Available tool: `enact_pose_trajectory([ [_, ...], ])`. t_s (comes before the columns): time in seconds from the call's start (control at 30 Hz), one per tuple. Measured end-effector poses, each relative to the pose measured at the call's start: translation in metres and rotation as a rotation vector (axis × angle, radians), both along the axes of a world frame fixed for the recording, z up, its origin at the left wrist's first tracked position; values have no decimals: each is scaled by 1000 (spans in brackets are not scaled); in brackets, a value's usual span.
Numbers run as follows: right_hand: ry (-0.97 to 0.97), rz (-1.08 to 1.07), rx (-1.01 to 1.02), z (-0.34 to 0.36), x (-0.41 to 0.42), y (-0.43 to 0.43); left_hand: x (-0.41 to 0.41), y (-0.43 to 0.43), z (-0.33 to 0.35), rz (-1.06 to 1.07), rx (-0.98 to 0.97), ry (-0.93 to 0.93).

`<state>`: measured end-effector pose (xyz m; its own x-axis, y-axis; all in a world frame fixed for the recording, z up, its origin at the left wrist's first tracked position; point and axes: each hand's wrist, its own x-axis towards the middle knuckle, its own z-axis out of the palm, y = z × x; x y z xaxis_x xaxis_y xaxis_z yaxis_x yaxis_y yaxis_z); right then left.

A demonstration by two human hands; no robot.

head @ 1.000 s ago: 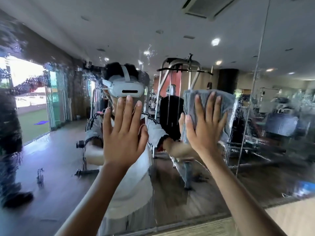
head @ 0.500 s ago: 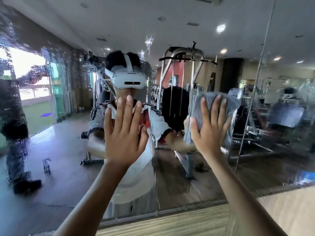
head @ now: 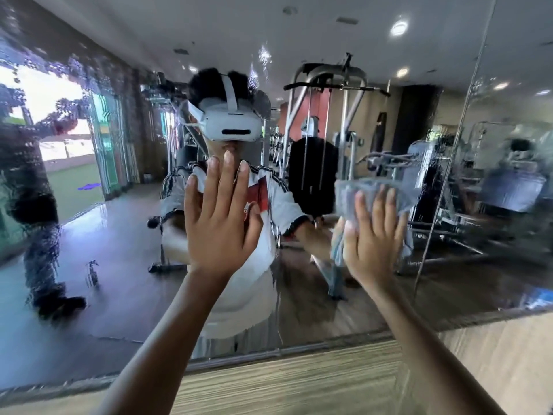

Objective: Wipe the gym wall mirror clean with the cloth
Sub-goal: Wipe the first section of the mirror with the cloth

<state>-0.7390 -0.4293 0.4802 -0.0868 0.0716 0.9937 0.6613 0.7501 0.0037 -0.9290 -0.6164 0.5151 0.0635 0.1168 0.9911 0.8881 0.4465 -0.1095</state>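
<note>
Head view: two hands [head: 220, 223] [head: 372, 244], one cloth [head: 366, 187], one mirror [head: 119, 241].

Daylight comes blown-out white off the glazed doorway [head: 42, 94] reflected at the left of the big wall mirror [head: 119, 235], and round recessed ceiling lamps [head: 399, 27] throw small hot spots. It's evenly bright, with soft shadows. The grey folded cloth [head: 374, 190] and the right hand [head: 374, 244] on it are smeared with motion blur. Wet streaks chop the left reflection into blocks. The mirror's vertical seam [head: 450, 163] bows near the wide-angle edge.
</note>
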Motion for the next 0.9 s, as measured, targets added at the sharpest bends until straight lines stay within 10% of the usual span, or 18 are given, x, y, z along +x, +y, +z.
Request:
enact_pose_trajectory([
  [0.13, 214, 12, -140, 54, -30, -27, 7, 5, -20, -6, 31, -31],
  [0.4, -181, 70, 120, -80, -25, -33, 0, 0, -57, -16, 16, -3],
  [0.67, 325, 67, -262, -26, -29, -24, 2, 2, -58, -7, 8, -13],
  [0.9, -158, 121, 97, -113, -36, -41, -3, -9, -111, 13, 29, -58],
])
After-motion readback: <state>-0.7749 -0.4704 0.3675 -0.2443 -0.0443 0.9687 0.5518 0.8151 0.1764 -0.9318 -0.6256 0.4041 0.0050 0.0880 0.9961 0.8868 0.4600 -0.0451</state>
